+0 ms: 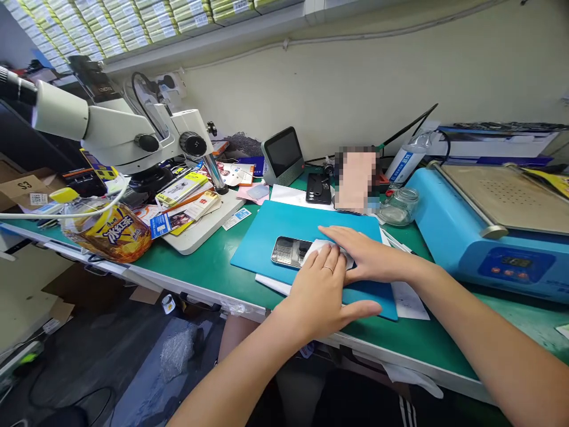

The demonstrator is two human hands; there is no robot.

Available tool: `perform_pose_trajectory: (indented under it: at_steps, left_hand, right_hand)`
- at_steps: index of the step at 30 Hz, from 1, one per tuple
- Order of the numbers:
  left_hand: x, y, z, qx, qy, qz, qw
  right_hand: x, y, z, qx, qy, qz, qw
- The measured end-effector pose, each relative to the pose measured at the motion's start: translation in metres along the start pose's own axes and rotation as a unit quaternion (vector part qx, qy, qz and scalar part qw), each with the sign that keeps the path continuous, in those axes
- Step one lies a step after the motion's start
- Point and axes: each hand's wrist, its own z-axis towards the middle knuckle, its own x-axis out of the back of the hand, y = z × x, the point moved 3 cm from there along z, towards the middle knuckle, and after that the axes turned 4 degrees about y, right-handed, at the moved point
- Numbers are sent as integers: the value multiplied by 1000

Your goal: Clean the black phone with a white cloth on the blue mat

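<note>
A phone point(291, 251) lies on a blue mat point(258, 244), its left part showing a glossy dark surface with reflections. Over its right part is a white wipe point(316, 244). My left hand point(319, 290), with a ring on one finger, lies flat on the wipe, fingers stretched and pressing it to the phone; the thumb sticks out to the right. At the phone's right end is my right hand point(367, 255), its fingers extended over the far side and its thumb near the close edge. The hands and wipe hide that end of the phone.
A microscope point(120, 133) and a bottle of brown drink point(113, 231) stand left. Behind the mat are a black phone point(319, 188), a smart display point(283, 155) and a glass jar point(399, 206). A blue heating plate point(484, 237) fills the right. White papers point(411, 302) stick out under the mat.
</note>
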Motion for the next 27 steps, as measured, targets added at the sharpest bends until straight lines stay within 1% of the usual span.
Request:
perform_pose_trajectory:
  at_steps: [1, 3, 5, 7, 9, 10, 12, 14, 17, 19, 20, 22, 25, 27]
  left_hand:
    - [0, 1, -3, -5, -3, -7, 1000]
    - [4, -6, -13, -7, -11, -10, 1000]
    - [11, -23, -22, 8, -15, -2, 1000]
    - [17, -42, -28, 37, -10, 15, 999]
    - [21, -55, -27, 60, -7, 33, 998]
    - [21, -58, -25, 68, -7, 40, 997]
    - [17, -54, -18, 77, -8, 44, 996]
    - [11, -39, -11, 68, -11, 34, 997]
    - [4, -12, -9, 24, -17, -1, 1000]
    - [3, -4, -15, -1, -15, -17, 1000]
    - [4, -4, -20, -9, -15, -21, 1000]
    - [8, -14, -30, -13, -18, -17, 1000]
    - [17, -41, -37, 31, -10, 15, 999]
    - [20, -54, -33, 58, -2, 38, 998]
  right_hand:
    - [0, 0, 0, -1, -2, 0, 1000]
    - [1, -1, -1, -6, -10, -2, 1000]
    - [2, -4, -1, -9, -16, -4, 1000]
    - [3, -7, -2, -10, -17, -2, 1000]
    - [5, -8, -2, -14, -16, 2, 1000]
    - [5, -9, -1, -16, -16, 4, 1000]
    - [4, -7, -1, -16, -17, 5, 1000]
    - [3, -5, -1, -11, -14, 5, 1000]
    - [1, -1, -1, 0, -5, 4, 1000]
    - [1, 0, -1, 3, -5, 3, 1000]
    - [1, -1, -1, 5, -5, 3, 1000]
    - [2, -2, -2, 8, -3, 4, 1000]
    - [3, -5, -2, 2, -8, 5, 1000]
    - [4, -6, -2, -8, -14, 3, 1000]
